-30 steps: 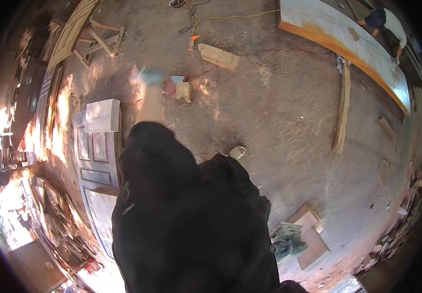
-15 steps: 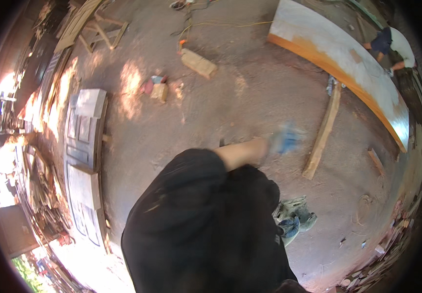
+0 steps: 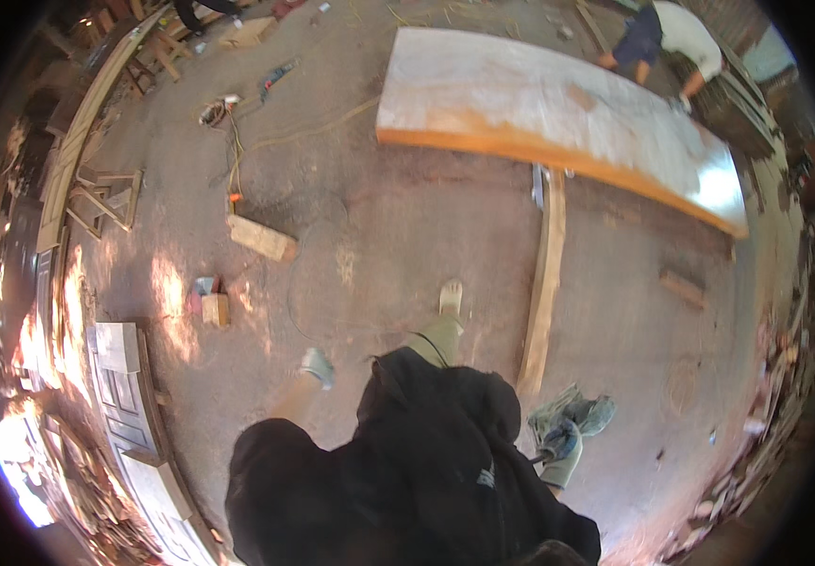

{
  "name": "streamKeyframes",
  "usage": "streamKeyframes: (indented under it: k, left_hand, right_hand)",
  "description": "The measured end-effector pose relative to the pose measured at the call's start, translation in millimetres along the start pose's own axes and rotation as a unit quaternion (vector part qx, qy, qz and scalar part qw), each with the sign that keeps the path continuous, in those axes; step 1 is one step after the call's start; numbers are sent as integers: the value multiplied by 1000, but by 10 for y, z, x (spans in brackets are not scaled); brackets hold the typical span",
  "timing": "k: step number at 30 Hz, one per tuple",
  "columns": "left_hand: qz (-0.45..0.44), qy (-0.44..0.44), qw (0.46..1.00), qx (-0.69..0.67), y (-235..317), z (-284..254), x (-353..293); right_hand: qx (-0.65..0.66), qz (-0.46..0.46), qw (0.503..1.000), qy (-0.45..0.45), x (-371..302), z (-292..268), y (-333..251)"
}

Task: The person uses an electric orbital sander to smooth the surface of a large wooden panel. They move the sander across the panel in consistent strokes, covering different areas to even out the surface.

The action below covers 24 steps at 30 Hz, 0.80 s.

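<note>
the right hand, in a blue-and-grey glove, is closed on a crumpled bundle of limp, grey-green, sheet-like material, creased and loose-edged, out on the person's right; a thin dark rod shows beside the glove. the left hand, in a pale glove, hangs over bare floor on the other side; i cannot tell whether its fingers are spread or curled. ahead lies a long slab, its broad top smeared chalky white, its thick edge raw orange. a rough, straight timber beam runs from near the slab toward the person, and a chunky pale block lies at the left.

half a second ago the left hand was swung across the body to the right; now it is back on the left, and a sandalled foot has come into view. the bundle remains with the right hand.

the floor is brown, scuffed and earthy, with sunlit patches at the left near a grey panelled door. scrap wood lines both sides, and a co-worker bends over the slab's far side.
</note>
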<state>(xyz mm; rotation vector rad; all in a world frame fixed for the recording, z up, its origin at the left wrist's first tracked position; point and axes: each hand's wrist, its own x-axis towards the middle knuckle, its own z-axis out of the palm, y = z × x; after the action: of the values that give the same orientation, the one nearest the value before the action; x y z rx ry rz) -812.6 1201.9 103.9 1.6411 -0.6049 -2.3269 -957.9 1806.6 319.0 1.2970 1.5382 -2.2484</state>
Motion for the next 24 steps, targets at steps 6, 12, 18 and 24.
streamKeyframes:
  k: [6, 12, 18, 24]
  left_hand:
    - [-330, -440, 784, 288, -883, 4916, -1129]
    - [6, -313, 829, 463, -1210, 6639, -1079]
    - [-83, -142, 920, 355, -1330, 7831, 164]
    - [-132, -86, 984, 83, -1097, 8171, 1564]
  right_hand:
    - [-170, -35, 973, -151, 816, 2263, -937]
    - [-458, -349, 789, -216, 1539, 4060, -1453]
    - [-652, -386, 581, -297, 2501, 5474, -2220]
    - [-658, -419, 447, -437, 3004, 6438, -2735]
